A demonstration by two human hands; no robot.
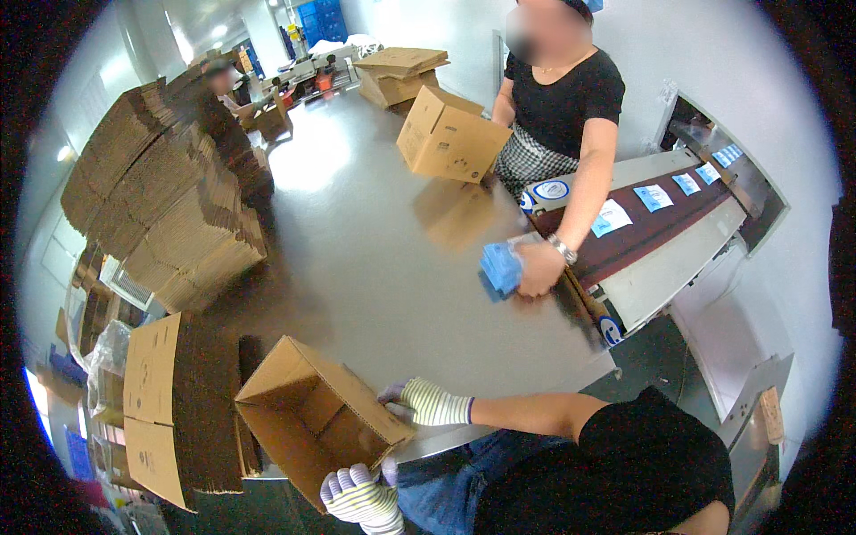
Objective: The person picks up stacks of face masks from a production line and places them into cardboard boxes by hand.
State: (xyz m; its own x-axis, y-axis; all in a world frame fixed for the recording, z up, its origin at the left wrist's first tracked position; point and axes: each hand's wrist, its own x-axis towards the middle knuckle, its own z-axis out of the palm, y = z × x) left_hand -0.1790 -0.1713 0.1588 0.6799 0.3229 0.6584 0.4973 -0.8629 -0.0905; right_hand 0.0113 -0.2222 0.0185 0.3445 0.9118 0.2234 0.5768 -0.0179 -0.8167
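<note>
An open cardboard box (308, 401) is tilted over the near edge of the table, its opening showing the bare brown inside. My left hand (361, 499), in a striped knit glove, curls its fingers over the box's lower rim. On the box's right side, my right hand (428, 401) in a matching glove grips the edge near the upper corner. Some of its fingertips are hard to make out.
Flattened cartons (209, 410) stand left of the box, with a tall stack (160, 196) behind. Across the metal table (357, 250), a co-worker's hand (539, 267) holds blue packets (501, 267). A conveyor (615, 241) carries packets; another carton (450, 138) sits farther back.
</note>
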